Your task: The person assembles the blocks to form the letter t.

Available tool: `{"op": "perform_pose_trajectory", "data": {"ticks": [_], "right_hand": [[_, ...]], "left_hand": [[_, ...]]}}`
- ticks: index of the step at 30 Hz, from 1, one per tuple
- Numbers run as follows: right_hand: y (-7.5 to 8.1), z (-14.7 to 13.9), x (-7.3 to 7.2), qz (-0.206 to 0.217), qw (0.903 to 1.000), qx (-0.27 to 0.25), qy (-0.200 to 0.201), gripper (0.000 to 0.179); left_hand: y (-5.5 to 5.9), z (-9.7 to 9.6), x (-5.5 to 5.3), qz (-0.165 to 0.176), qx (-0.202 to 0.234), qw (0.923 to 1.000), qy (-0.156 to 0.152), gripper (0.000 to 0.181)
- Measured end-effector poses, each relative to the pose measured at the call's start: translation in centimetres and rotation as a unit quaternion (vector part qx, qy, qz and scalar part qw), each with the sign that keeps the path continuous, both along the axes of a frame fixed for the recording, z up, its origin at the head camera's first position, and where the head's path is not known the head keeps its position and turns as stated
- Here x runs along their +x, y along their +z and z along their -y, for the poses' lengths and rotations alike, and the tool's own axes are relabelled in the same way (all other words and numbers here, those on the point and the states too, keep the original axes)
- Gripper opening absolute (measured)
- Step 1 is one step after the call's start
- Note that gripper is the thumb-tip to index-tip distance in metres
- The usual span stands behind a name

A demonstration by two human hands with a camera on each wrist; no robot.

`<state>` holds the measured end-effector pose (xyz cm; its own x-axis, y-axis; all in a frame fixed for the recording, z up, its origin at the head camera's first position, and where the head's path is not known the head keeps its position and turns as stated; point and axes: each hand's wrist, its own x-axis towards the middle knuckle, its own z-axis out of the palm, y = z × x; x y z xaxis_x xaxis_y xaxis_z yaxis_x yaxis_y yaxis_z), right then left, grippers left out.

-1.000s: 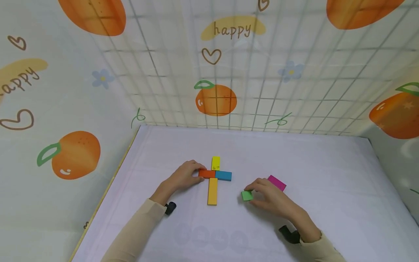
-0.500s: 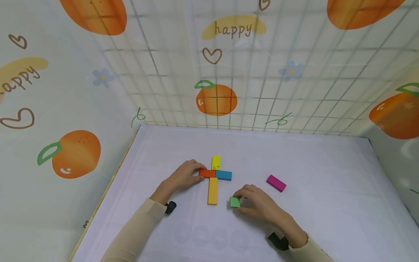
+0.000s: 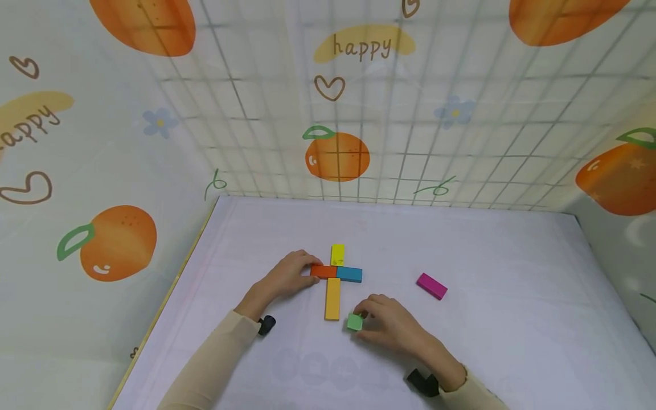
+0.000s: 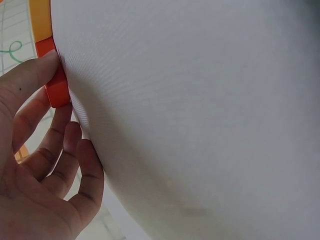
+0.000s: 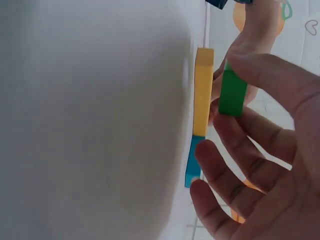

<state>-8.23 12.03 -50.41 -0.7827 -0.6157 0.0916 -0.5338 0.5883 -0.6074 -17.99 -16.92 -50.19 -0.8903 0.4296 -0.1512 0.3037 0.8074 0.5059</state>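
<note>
My left hand [image 3: 291,274] pinches the left end of a red-orange block [image 3: 323,272], which lies flat on the table; the left wrist view shows the thumb on one side of this red block [image 4: 56,80] and fingers on the other. A blue block [image 3: 349,274] meets its right end. Above the join lies a bright yellow block [image 3: 337,254], and below it a longer orange-yellow block [image 3: 332,299], so the four-way shape resembles a cross. Right of the long block's lower end, my right hand [image 3: 392,324] pinches a small green block [image 3: 355,322] between thumb and fingers.
A magenta block [image 3: 431,286] lies alone, slanted, to the right of the cross. The white tabletop [image 3: 502,273] ends at a patterned curtain [image 3: 256,154] with oranges along the back and sides. Both wrists carry a black camera [image 3: 423,382].
My right hand has carried the green block left and a little toward me, away from the magenta block, which now shows fully. My left hand stays on the red-orange block.
</note>
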Motion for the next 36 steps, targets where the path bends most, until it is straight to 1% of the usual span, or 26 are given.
{"op": "perform_pose_trajectory", "data": {"ticks": [5, 10, 16, 24, 31, 36], "right_hand": [[0.1, 0.8, 0.2, 0.006, 0.9999, 0.008, -0.007, 0.034], [-0.2, 1.7, 0.4, 0.017, 0.9996, 0.016, -0.016, 0.034], [-0.4, 2.5, 0.5, 0.025, 0.9986, 0.039, -0.027, 0.036], [-0.2, 3.1, 1.0, 0.013, 0.9976, 0.055, -0.04, 0.036], [-0.2, 3.7, 1.1, 0.025, 0.9948, 0.078, -0.061, 0.035], [-0.3, 4.1, 1.1, 0.032, 0.9924, 0.097, -0.069, 0.036]], "left_hand": [[0.1, 0.1, 0.0, 0.001, 0.002, 1.0, 0.001, 0.031], [0.0, 0.0, 0.0, -0.001, 0.001, 1.0, 0.002, 0.031], [0.1, 0.0, 0.0, -0.002, -0.001, 1.0, 0.0, 0.032], [0.1, 0.0, 0.1, -0.004, 0.001, 1.0, 0.001, 0.031], [0.0, 0.0, -0.1, -0.002, 0.002, 1.0, 0.004, 0.032], [-0.2, 0.0, -0.2, 0.002, 0.001, 1.0, 0.005, 0.032]]}}
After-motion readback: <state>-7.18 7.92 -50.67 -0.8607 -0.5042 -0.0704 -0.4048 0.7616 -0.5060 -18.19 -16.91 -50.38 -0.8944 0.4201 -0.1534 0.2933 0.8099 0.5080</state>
